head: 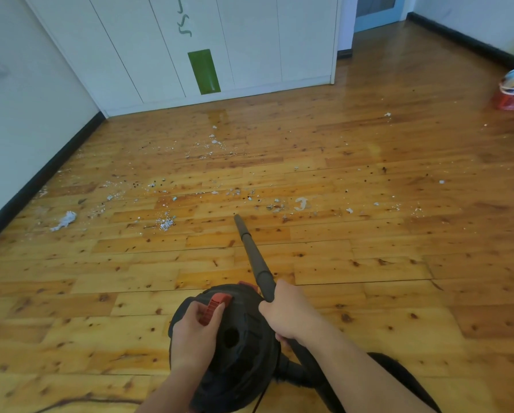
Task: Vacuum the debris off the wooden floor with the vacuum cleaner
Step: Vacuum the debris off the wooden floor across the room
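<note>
The wooden floor (pixel 369 293) fills most of my view, running up to the white wardrobe (pixel 249 40) across the top of the frame. Low in the centre sits the black vacuum cleaner (pixel 238 353), a round canister body, and from its right side the dark nozzle tube (pixel 255 257) slants up toward the middle of the frame. The tube's tip is down at the floor, just short of the mess.

My left hand (pixel 194 338) is on top of the canister, its fingers (pixel 190 311) curled around the red latch (pixel 215 305). I can't tell whether that part is a switch or only a clip. My right hand (pixel 288 314) grasps the tube near its lower end, with the fingers wrapped fully round it.

The debris (pixel 166 223) lies in a broad band across the middle of the frame. It is pale crumbs and dark specks, thickest left of the tip, with more trailing off to the right and up toward the wardrobe. A crumpled white paper scrap (pixel 66 220) lies at the left, near the dark skirting.

I judge this to be the start of the sweep, since nearly all the litter is unvacuumed. The next move calls for pushing the tip forward into the nearest crumbs, keeping it low, and working sideways along the band. The paper scrap could well block the narrow tip.
</note>
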Demonstrator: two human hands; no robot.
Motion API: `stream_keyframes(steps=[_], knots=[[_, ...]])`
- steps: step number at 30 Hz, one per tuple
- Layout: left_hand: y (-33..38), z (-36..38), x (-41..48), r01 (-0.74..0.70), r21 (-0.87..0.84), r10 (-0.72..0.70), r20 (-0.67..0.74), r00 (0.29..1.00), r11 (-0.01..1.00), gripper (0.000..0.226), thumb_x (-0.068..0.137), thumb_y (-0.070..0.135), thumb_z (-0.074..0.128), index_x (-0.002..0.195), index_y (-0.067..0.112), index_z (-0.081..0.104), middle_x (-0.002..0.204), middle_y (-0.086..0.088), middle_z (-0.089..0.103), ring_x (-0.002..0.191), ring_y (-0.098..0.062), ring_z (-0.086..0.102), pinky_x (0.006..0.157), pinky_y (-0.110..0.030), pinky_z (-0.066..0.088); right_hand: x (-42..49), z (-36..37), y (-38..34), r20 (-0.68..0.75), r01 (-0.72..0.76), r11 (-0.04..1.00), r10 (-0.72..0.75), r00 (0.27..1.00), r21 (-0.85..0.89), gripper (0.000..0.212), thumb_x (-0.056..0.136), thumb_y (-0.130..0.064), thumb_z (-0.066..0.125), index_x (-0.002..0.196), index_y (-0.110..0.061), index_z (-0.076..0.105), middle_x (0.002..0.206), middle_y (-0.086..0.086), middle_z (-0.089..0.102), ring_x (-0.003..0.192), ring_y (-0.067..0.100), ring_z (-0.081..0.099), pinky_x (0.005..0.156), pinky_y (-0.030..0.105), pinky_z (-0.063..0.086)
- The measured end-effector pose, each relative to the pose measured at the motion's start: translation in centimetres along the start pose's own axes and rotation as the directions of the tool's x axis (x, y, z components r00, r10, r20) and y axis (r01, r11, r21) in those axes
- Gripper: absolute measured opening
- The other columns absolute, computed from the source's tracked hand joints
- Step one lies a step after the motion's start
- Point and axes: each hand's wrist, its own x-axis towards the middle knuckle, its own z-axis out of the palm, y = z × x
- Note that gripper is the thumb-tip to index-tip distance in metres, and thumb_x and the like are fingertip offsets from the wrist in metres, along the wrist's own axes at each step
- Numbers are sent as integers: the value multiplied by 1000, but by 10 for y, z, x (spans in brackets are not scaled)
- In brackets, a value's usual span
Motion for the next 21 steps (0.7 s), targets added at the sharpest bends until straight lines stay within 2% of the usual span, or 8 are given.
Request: stream_keyframes(steps=[4, 8, 17, 21], knots=[[1, 0, 0, 4, -5, -4, -1, 1000, 1000, 29, 93, 44, 69, 81, 18, 61, 71, -1, 66, 63, -13, 62, 57, -24, 45, 10, 11, -5, -8, -5, 1000, 5, 1000, 1, 51, 106, -26, 51, 152, -12, 32, 86, 7, 65, 49, 11, 55, 43, 21, 47], [3, -1, -1, 18, -6, -18, -1, 1000, 1000, 29, 93, 44, 69, 82, 19, 60, 73, 0, 66, 64, -13, 61, 56, -24, 43, 14, 15, -8, -12, -12, 1000, 12, 1000, -3, 57, 106, -26, 52, 156, -13, 28, 89, 7, 66, 52, 12, 57, 47, 22, 52], [0, -2, 1, 22, -11, -22, 4, 1000, 1000, 31, 91, 50, 68, 82, 22, 62, 74, 2, 68, 68, -14, 66, 62, -30, 52, 10, -3, -3, -35, -7, 1000, 7, 999, -17, 48, 106, -25, 52, 148, -10, 35, 96, 6, 62, 45, 12, 53, 43, 22, 47], [-1, -2, 2, 13, 4, -13, 19, 1000, 1000, 31, 91, 53, 67, 84, 23, 62, 76, 2, 69, 70, -12, 66, 62, -29, 53, 6, -6, -1, -60, -20, 999, 18, 998, -28, 43, 106, -24, 52, 144, -6, 41, 87, 6, 64, 45, 11, 53, 44, 23, 47]])
